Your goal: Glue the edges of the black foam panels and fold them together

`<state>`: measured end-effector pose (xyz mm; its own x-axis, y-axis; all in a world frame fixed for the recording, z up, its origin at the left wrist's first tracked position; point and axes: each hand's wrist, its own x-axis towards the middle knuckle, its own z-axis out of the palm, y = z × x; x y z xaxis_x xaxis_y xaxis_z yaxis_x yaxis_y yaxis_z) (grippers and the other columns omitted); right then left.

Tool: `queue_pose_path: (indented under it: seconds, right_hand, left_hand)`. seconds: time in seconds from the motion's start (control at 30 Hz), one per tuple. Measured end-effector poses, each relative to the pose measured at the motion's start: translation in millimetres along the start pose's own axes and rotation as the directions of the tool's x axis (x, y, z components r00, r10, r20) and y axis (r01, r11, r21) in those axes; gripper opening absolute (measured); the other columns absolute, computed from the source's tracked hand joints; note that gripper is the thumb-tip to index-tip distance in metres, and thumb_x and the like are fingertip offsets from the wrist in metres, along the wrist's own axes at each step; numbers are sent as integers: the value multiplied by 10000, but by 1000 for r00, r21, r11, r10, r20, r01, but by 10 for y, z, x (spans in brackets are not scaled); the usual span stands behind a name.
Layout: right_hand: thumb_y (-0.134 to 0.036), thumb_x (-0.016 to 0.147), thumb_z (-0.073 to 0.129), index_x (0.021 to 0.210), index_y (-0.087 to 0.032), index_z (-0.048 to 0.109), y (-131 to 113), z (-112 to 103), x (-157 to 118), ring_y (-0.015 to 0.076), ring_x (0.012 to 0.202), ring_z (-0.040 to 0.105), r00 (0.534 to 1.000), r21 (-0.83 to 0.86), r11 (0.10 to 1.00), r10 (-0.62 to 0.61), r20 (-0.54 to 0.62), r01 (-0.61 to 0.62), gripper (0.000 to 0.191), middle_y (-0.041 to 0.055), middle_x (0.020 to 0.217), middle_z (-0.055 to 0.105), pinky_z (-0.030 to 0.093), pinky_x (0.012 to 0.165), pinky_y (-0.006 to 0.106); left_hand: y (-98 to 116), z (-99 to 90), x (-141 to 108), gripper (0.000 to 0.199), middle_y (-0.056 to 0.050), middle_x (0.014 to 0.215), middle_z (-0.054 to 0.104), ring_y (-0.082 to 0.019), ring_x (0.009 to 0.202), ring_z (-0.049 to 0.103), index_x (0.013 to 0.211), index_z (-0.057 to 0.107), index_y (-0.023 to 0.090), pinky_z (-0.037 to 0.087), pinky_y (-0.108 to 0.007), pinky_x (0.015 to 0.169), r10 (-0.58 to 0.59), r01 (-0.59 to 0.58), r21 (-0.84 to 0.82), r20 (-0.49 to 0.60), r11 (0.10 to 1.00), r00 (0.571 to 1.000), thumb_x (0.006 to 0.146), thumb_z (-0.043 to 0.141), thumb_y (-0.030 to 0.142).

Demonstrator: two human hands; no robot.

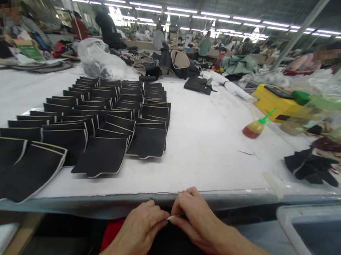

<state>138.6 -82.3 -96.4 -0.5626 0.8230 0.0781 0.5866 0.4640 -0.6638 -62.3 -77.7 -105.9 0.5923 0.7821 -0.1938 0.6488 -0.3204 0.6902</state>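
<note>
My left hand [145, 223] and my right hand [195, 218] meet at the front edge of the white table [203, 152]. Between their closed fingertips is a small thin whitish piece [171, 217], pinched from both sides. Its full shape is hidden by the fingers. Below the hands lies something dark over my lap. Several rows of black panels [100, 155] with pale edges stand overlapped on the left half of the table, beyond my left hand.
A glue bottle [252, 130] with a green nozzle lies by a yellow box [274, 102] at right. Black scraps [310, 167] lie at the right edge. A plastic bag [99, 60], dark bags [178, 61] and people are farther back. A pale bin [330, 228] is at lower right.
</note>
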Motion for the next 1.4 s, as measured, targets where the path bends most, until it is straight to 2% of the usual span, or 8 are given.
queue_pose_path:
  seconds: [0.17, 0.27, 0.37, 0.53, 0.8, 0.9, 1.13, 1.4]
  right_hand:
    - [-66, 828, 682, 960, -191, 510, 21, -121, -44, 168, 873, 501, 997, -10, 999, 39, 61, -38, 251, -7, 931, 596, 297, 850, 333]
    - [-131, 866, 676, 952, -201, 564, 50, -143, -61, 161, 894, 531, 995, -54, 998, 16, 95, -11, 158, -15, 915, 621, 277, 865, 345]
    - [-196, 895, 661, 913, -203, 599, 79, -125, -63, 163, 879, 539, 996, -86, 996, 16, 89, -9, 64, -13, 865, 630, 269, 856, 352]
    - [-205, 895, 665, 863, -194, 607, 113, -101, -52, 156, 839, 534, 998, -85, 996, 10, 65, -4, 66, -19, 813, 625, 262, 841, 350]
    - [-174, 880, 675, 827, -169, 597, 98, -89, -60, 143, 784, 527, 999, -82, 996, -22, 45, 25, 94, -21, 770, 617, 267, 820, 341]
    - [-182, 874, 687, 819, -172, 604, 104, -95, -71, 142, 784, 534, 999, -68, 998, -2, 36, 5, 101, -21, 771, 623, 270, 823, 338]
    - [-176, 832, 740, 852, -197, 631, 159, -251, -152, 137, 815, 557, 995, 1, 997, 82, 53, -82, 113, -37, 809, 636, 283, 833, 321]
    - [-199, 841, 732, 815, -187, 638, 211, -220, -171, 144, 808, 554, 995, -1, 996, 91, 29, -91, 98, -29, 776, 626, 297, 832, 324]
  left_hand:
    - [6, -15, 7, 394, 1, 800, 600, -166, 785, 509, 900, 670, 237, 312, -289, 690, 48, -48, -16, 46, 999, 998, 1010, 310, 354]
    - [30, -35, 12, 394, -2, 818, 614, -169, 790, 512, 949, 675, 251, 319, -289, 700, 50, -49, -18, 44, 999, 998, 1010, 301, 359]
    - [52, -53, 16, 397, -6, 830, 628, -169, 804, 520, 916, 677, 241, 332, -284, 710, 46, -45, -31, 44, 998, 998, 1008, 309, 359]
    - [73, -59, 20, 356, -1, 847, 644, -169, 846, 527, 916, 683, 246, 349, -269, 719, 38, -36, -41, 38, 998, 999, 1001, 347, 323]
    - [75, 118, 63, 290, -11, 807, 618, -176, 830, 517, 829, 644, 180, 348, -279, 724, 32, -32, 7, -22, 999, 999, 979, 415, 275]
    - [92, 122, 83, 366, -10, 772, 596, -167, 799, 524, 769, 626, 173, 346, -276, 712, 18, -18, -17, -26, 1000, 1000, 993, 380, 326]
    - [97, 38, 85, 347, 3, 781, 604, -154, 802, 557, 773, 645, 196, 362, -256, 700, -18, 19, -109, 8, 994, 1000, 974, 424, 372]
    - [98, 132, 148, 248, 1, 959, 709, -173, 874, 620, 1001, 694, 262, 414, -244, 791, 40, -40, -138, -9, 990, 999, 946, 456, 311]
